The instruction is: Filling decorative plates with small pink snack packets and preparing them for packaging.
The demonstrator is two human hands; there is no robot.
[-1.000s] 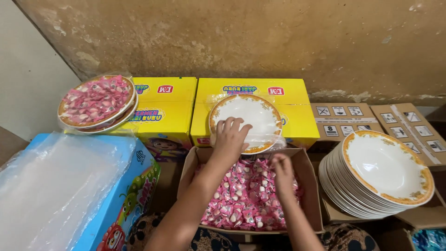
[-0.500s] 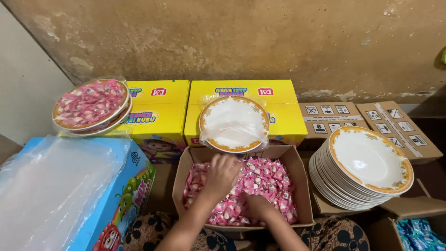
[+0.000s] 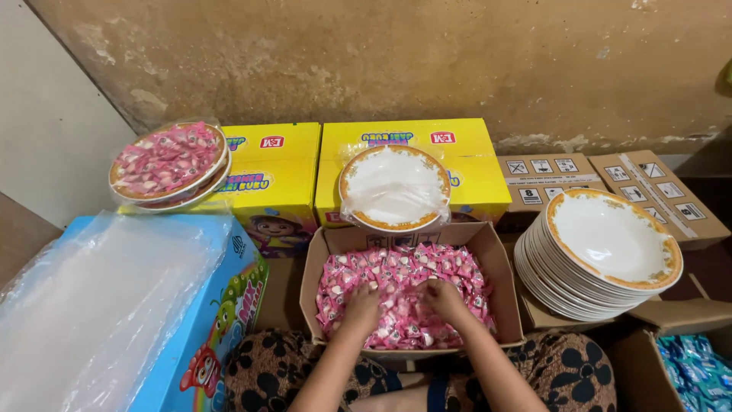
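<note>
Your hands (image 3: pixel 404 301) sink into pink-and-white wrapped sweets (image 3: pixel 404 294) in a brown carton (image 3: pixel 499 278). At twelve o'clock, a white plate (image 3: pixel 394 187) with gold-patterned rim; behind it yellow boxes (image 3: pixel 404 141); at nine, a blue box (image 3: pixel 221 320).

Even, moderately bright indoor light from above, colours warm. Soft glare on the clear plastic sheet over the blue carton (image 3: pixel 91 305) and on the stacked white gold-rimmed plates (image 3: pixel 610 240). Shadows weak, darker at the lower right corner. Focus sharp across the centre; mild wide-angle stretching at the edges. No motion blur.
</note>
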